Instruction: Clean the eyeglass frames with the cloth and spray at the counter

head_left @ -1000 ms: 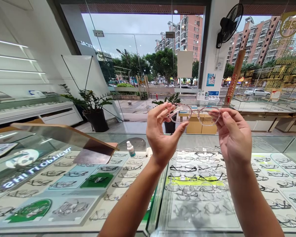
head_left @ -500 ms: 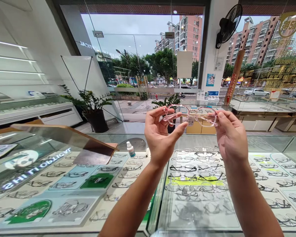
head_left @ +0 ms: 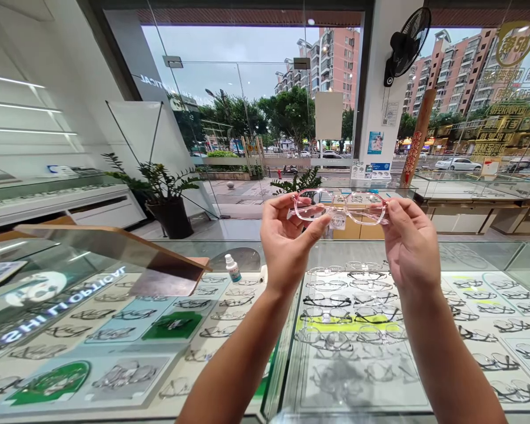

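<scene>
I hold a pair of glasses (head_left: 342,207) with a clear pink frame up in front of me, above the glass counter. My left hand (head_left: 287,244) pinches the frame's left end between thumb and fingers. At the right end, my right hand (head_left: 408,247) grips the frame the same way. A small tag hangs from the bridge. The frame is level and faces the shop window.
Below the hands a glass display counter (head_left: 362,353) holds several rows of spectacle frames. A small dropper bottle (head_left: 234,268) and a tilted mirror (head_left: 110,259) stand on the counter at left. A potted plant (head_left: 168,194), a glass door and a wall fan (head_left: 404,41) are beyond.
The frame has been turned from tilted to level and drawn slightly closer together between my hands. Both hands keep their grip and shifted a little inward.
</scene>
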Demonstrator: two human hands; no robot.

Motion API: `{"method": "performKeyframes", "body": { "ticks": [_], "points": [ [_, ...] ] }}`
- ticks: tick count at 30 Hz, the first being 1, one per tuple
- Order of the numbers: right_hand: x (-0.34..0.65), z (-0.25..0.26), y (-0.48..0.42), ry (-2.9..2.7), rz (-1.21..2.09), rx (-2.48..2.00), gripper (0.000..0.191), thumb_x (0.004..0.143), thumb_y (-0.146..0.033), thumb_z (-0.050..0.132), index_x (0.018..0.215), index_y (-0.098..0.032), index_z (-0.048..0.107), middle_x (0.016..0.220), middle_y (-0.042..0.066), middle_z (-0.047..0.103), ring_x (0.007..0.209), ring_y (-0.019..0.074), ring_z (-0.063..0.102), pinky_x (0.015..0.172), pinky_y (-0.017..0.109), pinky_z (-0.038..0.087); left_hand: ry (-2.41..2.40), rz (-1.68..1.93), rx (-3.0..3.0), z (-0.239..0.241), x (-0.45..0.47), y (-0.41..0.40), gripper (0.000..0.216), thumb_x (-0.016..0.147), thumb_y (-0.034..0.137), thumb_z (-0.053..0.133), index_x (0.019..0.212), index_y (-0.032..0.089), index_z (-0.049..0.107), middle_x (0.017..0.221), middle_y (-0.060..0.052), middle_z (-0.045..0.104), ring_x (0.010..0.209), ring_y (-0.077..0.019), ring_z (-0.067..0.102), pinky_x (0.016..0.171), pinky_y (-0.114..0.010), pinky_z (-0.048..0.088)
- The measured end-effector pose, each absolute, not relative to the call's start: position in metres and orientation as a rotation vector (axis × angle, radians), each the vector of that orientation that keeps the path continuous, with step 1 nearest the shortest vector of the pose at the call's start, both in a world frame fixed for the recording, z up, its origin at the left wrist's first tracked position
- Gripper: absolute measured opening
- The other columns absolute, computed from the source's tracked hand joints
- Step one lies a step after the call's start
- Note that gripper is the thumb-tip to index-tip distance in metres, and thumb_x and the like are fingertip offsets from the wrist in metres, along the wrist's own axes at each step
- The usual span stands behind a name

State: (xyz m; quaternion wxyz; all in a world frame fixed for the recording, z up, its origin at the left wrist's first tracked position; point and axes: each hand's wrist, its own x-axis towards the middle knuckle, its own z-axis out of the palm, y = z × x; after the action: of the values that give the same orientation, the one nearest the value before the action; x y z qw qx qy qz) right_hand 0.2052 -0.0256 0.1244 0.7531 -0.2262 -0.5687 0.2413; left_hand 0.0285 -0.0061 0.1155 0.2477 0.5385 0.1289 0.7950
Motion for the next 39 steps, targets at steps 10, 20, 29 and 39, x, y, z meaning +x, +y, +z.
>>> {"method": "performKeyframes", "body": {
  "ticks": [10,20,29,39],
  "points": [
    [0.198,0.129,-0.041,-1.380,0.433,-0.367,0.015,0.092,-0.043,0.072,0.093,-0.028,0.072,0.095,0.002,0.075,0.096,0.0200,0.073,0.096,0.042,0.059,0.193,1.840,1.286,0.124,0.020,0.002,0.054,0.064,0.030,0.094,0.110,0.026,0.065,0.109,-0.002,0.070,0.092,-0.0143,0.072,0.081,-0.025,0.059],
    [0.191,0.132,-0.050,-1.708,-0.132,-0.503,0.018,0.088,-0.030,0.077,0.106,-0.033,0.075,0.129,0.002,0.071,0.124,0.0269,0.064,0.109,0.053,0.051,0.215,1.009,0.948,0.129,0.015,-0.004,0.043,0.070,0.032,0.083,0.106,0.013,0.070,0.094,-0.007,0.075,0.074,-0.0110,0.069,0.065,-0.018,0.058],
    [0.190,0.131,-0.046,-1.736,-0.193,-0.534,0.006,0.091,-0.033,0.073,0.093,-0.035,0.079,0.108,0.001,0.081,0.114,0.0282,0.069,0.105,0.055,0.054,0.357,0.991,1.091,0.119,0.024,0.002,0.038,0.066,0.046,0.088,0.085,0.019,0.070,0.080,-0.008,0.074,0.065,-0.0174,0.068,0.059,-0.030,0.058],
    [0.194,0.129,-0.043,-1.560,-0.160,-0.564,0.003,0.091,-0.032,0.075,0.091,-0.032,0.078,0.098,0.002,0.079,0.103,0.0262,0.070,0.102,0.050,0.053,0.868,1.601,1.759,0.119,0.013,0.007,0.034,0.083,0.053,0.075,0.096,0.022,0.069,0.090,-0.008,0.074,0.072,-0.0174,0.066,0.060,-0.027,0.047]
  ]
}}
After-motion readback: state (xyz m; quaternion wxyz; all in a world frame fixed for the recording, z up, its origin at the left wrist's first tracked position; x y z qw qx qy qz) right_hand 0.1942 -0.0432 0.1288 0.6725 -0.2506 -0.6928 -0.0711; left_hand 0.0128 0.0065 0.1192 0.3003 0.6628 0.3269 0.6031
